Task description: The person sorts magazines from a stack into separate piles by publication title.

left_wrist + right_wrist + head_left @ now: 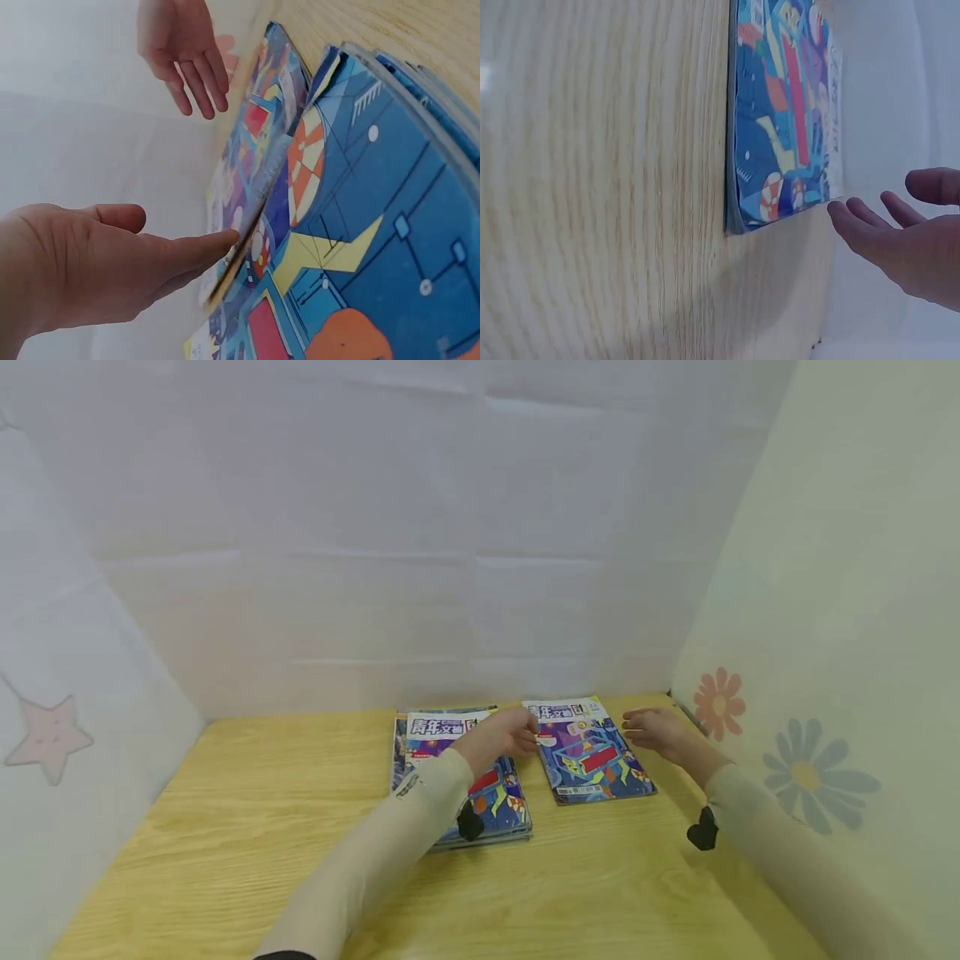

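Observation:
A colourful blue magazine (596, 758) with a white title band lies flat at the back right, between the two hands. Beside it, on the left, sits a stack of similar magazines (501, 803), partly covered by the left forearm. My left hand (501, 733) is over the gap between them; in the left wrist view its straight fingertips are right at the near edge of the single magazine. My right hand (660, 732) hovers off that magazine's right edge, fingers loosely extended and palm turned inward. In the right wrist view nothing is between its fingers.
A yellow wood-grain table (292, 810) carries the magazines. White sheeting (390, 543) rises close behind them. On the right stands a pale wall (847, 610) with printed flowers, near the right arm; a left panel bears a pink star (49, 739).

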Demonstrator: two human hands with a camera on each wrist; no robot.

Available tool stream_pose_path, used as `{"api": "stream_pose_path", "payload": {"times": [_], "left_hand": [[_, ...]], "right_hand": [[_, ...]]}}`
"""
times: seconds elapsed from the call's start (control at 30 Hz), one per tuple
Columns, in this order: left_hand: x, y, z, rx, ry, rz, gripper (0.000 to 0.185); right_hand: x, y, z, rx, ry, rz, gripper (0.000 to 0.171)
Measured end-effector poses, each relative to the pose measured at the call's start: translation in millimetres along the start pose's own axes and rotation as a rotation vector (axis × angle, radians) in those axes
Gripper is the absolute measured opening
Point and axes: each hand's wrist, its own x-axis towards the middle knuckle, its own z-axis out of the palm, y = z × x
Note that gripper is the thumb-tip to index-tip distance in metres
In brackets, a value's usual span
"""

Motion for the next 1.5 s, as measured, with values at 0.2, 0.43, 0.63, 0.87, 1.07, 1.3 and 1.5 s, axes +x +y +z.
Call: {"api": "stream_pose_path", "payload": {"times": [0.2, 0.43, 0.63, 0.87, 1.07, 1.3, 1.5], "left_hand": [[-21.9, 3.0, -21.1, -0.094, -0.073, 0.057, 0.068], [-52.8, 5.7, -46.4, -0.073, -0.142, 0.147, 0.058], [-81.3, -6.2, -69.8, 0.018, -0.06, 0.209, 0.052], [-107.7, -14.8, -91.9, 0.002, 0.002, 0.273, 0.051], [-123.0, -15.2, -107.6, 0.008, 0.049, 0.326, 0.052], [-133.0, -22.7, -115.2, 0.043, 0.123, 0.371, 0.047], [-142.4, -26.2, -115.9, 0.168, 0.255, 0.376, 0.047]], "right_hand": [[-9.9, -9.6, 22.7, 0.082, -0.021, -0.046, 0.049], [-26.2, -20.8, 54.4, 0.063, -0.044, -0.127, 0.042], [-29.4, -26.8, 84.3, 0.078, -0.047, -0.141, 0.037], [-32.3, -27.3, 118.5, 0.053, -0.054, -0.151, 0.035], [-34.0, -29.7, 150.2, -0.063, -0.073, -0.231, 0.026], [-30.3, -25.5, 174.6, -0.186, -0.108, -0.293, 0.027], [-24.8, -21.6, 185.8, -0.309, -0.134, -0.304, 0.032]]}}
